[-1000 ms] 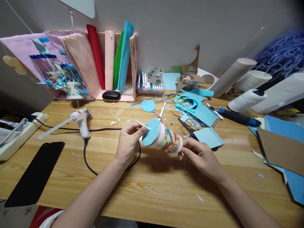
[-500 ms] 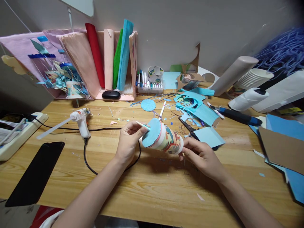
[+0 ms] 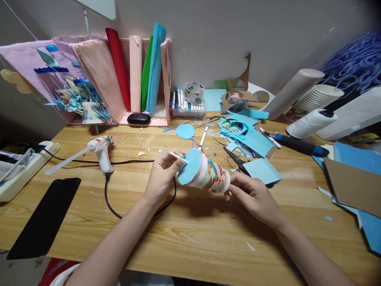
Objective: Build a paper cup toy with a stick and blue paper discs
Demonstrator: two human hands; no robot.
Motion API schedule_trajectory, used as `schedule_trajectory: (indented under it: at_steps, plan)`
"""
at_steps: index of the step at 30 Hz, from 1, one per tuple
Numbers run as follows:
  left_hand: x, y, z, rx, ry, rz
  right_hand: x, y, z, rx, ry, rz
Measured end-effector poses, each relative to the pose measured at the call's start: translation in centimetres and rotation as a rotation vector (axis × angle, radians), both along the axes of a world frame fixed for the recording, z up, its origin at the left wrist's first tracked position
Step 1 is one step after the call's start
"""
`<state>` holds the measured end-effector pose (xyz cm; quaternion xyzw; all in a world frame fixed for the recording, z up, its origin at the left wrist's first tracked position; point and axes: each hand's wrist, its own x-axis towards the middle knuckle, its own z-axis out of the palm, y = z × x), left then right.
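Two patterned paper cups, or one cup with a lid, lie tilted on their side in the air above the table; I cannot make out which. A round blue disc covers the left end. My left hand pinches a thin pale stick whose tip meets the disc. At the other end, the fingers of my right hand grip the cup by its white rim. The inner sides of both hands are partly hidden.
A white glue gun stands on the left with its cable curving under my left hand. Scissors, blue paper scraps and a marker lie behind the cup. A black mat is at the left, cardboard at the right.
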<state>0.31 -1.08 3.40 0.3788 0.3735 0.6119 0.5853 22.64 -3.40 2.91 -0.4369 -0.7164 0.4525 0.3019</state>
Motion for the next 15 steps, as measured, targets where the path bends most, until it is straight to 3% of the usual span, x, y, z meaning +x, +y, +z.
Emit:
schedule_trajectory:
  at_steps: [15]
  plan:
    - [-0.17,-0.09,0.11,-0.025,-0.058,-0.111,0.13,-0.11,-0.11,0.056,-0.013,0.018]
